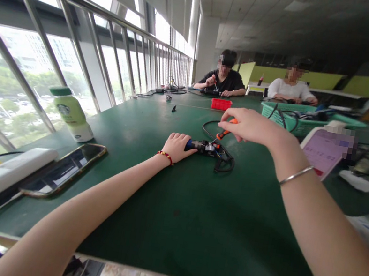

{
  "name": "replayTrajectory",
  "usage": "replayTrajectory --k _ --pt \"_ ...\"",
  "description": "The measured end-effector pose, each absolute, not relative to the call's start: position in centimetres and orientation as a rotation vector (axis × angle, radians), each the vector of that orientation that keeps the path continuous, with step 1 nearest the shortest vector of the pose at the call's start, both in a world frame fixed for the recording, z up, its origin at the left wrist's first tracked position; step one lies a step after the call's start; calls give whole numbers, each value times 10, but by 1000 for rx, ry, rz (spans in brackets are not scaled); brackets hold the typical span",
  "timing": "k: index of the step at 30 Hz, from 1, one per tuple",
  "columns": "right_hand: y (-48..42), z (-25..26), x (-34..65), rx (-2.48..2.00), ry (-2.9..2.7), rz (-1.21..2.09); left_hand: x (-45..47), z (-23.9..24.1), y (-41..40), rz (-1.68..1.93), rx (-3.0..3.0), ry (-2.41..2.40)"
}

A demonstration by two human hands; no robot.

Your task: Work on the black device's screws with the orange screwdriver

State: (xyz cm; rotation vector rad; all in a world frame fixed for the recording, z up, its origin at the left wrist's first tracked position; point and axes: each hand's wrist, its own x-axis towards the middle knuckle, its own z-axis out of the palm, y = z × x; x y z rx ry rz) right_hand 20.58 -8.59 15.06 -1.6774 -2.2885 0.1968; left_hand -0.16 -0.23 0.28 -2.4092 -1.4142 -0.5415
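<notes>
My left hand (176,148) is wrapped round the blue end of a slim blue-and-black corded power tool (199,147) lying on the table. The tool's right end shows silvery metal and small orange parts; their detail is too small to make out. A screwdriver (227,130) with an orange-and-black handle is gripped in my right hand (240,123). It slants down to the left, its tip at the tool's metal part; whether it sits in a screw I cannot tell. A black cable (225,166) loops on the table beside the tool.
Left on the green table (140,225) are a bottle (70,113), a phone (68,170) and a white power strip (2,179). A red basket (221,104), a turquoise basket (301,125) and a propped phone (325,151) stand farther off. Two people (222,75) sit opposite.
</notes>
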Motion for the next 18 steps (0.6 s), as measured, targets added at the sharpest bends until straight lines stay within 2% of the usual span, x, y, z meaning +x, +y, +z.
replayTrajectory --k 7,14,18 --pt "-78 147 210 -1578 -2304 -2 -4 2 0 -569 -2404 -1405" --pt "-80 146 208 -1605 -2196 136 -4 9 -9 -705 -2506 -1241" --pt "-78 146 214 -1597 -2231 108 -4 15 -22 -733 -2565 -1228"
